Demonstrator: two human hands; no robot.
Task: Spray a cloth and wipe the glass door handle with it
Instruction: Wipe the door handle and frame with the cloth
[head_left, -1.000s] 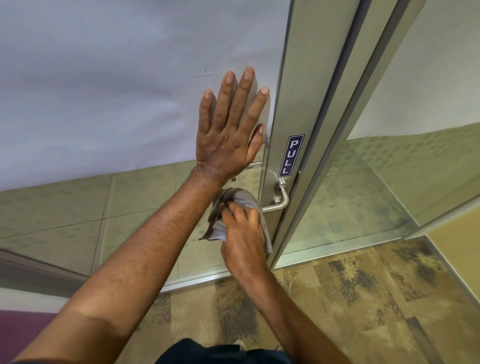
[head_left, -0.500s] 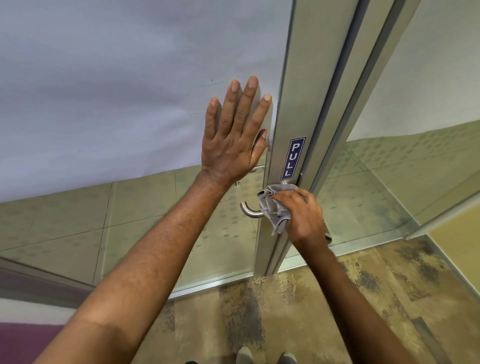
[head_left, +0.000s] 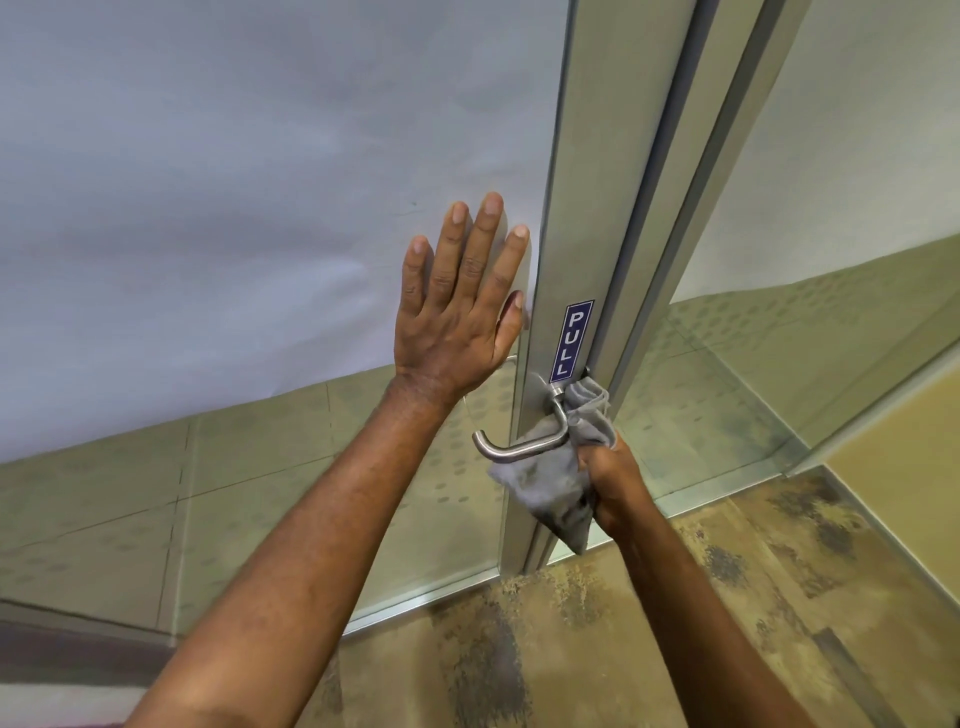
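Note:
A silver lever handle (head_left: 519, 446) sticks out of the metal door frame (head_left: 587, 218), just under a blue PULL sticker (head_left: 571, 339). My left hand (head_left: 457, 306) lies flat on the frosted glass pane, fingers spread, a little above and left of the handle. My right hand (head_left: 613, 488) grips a grey cloth (head_left: 558, 483) below and right of the handle. The cloth wraps behind the handle's neck and hangs down under the lever. No spray bottle is in view.
A second glass panel (head_left: 810, 208) stands at the right, set at an angle to the door. Patterned brown carpet (head_left: 649, 623) covers the floor below. A yellow wall (head_left: 904, 457) rises at the far right.
My right hand has slid with the cloth from the lever's free end to its neck, then dropped below the lever, baring the whole lever. The left hand stays flat on the glass.

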